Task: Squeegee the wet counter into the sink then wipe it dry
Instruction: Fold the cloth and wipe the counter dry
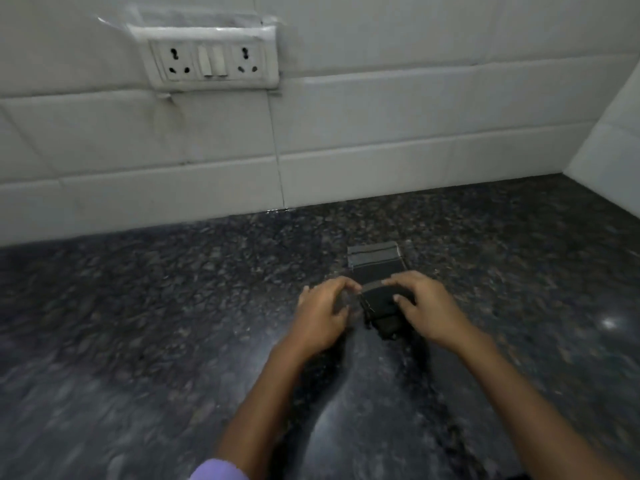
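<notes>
A dark cloth (375, 271) with a grey band at its far end lies on the speckled dark granite counter (173, 323), part folded. My left hand (322, 313) pinches the cloth's left edge with curled fingers. My right hand (422, 306) grips the folded near part of the cloth, thumb on top. Both hands sit close together over the middle of the counter. No squeegee and no sink are in view.
A white tiled wall (381, 133) rises behind the counter and meets a side wall (616, 161) at the right corner. A white switch-and-socket plate (211, 60) is mounted on the wall at upper left. A light glint (609, 322) shows on the counter at right.
</notes>
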